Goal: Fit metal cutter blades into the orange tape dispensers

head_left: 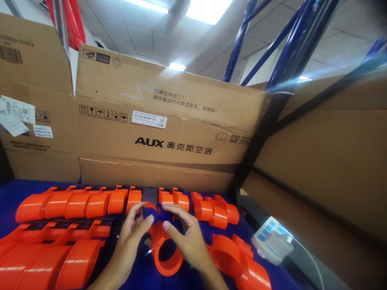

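Observation:
Near the bottom middle of the head view, an orange ring-shaped tape dispenser (169,264) hangs between my two hands, its round opening turned toward me. A dark blue piece (152,213) sits at its upper end, with a bit of orange showing above. My left hand (133,229) pinches this end from the left, thumb on the blue piece. From the right, my right hand (189,233) grips the same end between thumb and fingers. Just behind my hands, a dark flat rectangular object (150,195) stands upright among the orange dispensers.
Rows of similar orange dispensers (77,205) line the blue surface (18,185), with more at front left (80,262) and right (229,253). Cardboard (181,173) walls the back. A white power strip (272,241) with a cable lies right, beside a dark rack post (256,141).

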Available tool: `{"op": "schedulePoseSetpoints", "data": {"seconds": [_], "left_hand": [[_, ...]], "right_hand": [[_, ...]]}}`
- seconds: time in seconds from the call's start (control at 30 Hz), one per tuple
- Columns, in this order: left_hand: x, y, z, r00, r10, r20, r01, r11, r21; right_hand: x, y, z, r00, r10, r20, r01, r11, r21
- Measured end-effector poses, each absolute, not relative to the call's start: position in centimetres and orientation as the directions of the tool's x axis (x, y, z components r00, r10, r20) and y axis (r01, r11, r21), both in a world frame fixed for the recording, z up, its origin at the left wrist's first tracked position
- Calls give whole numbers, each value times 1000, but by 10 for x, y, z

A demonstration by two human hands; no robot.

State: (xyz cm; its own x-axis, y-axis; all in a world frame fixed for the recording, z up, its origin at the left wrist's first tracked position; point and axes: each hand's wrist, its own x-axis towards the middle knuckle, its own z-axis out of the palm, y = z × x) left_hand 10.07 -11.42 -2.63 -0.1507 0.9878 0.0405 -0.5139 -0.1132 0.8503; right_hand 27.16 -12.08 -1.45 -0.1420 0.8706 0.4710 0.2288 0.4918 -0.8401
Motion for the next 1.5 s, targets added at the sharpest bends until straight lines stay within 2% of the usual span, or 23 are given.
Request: {"op": "schedulePoseSetpoints", "data": {"seconds": [0.27, 0.43, 0.6, 0.77, 0.93, 1.5], "left_hand": [[100, -110, -14, -149, 985, 84, -507, -149, 849], [102, -113, -20, -145, 984, 99, -504, -160, 849], [95, -118, -39, -102, 988, 113, -515, -150, 844], [88, -118, -43, 4, 972, 237, -467, -208, 859], [88, -110, -41, -58, 980, 188, -442, -194, 876], [88, -109, -44, -107, 976, 188, -463, -216, 859]], "right_hand": [[273, -121, -14, -150, 878, 456, 229, 479, -848], [271, -126, -14, -183, 867, 463, 345, 497, -796], [268, -127, -14, -237, 803, 546, 502, 583, -639], [269, -123, -19, -312, 673, 670, 576, 696, -430], [266, -122, -26, -363, 610, 704, 628, 718, -299], [264, -123, -30, -382, 600, 703, 625, 728, -281]]}}
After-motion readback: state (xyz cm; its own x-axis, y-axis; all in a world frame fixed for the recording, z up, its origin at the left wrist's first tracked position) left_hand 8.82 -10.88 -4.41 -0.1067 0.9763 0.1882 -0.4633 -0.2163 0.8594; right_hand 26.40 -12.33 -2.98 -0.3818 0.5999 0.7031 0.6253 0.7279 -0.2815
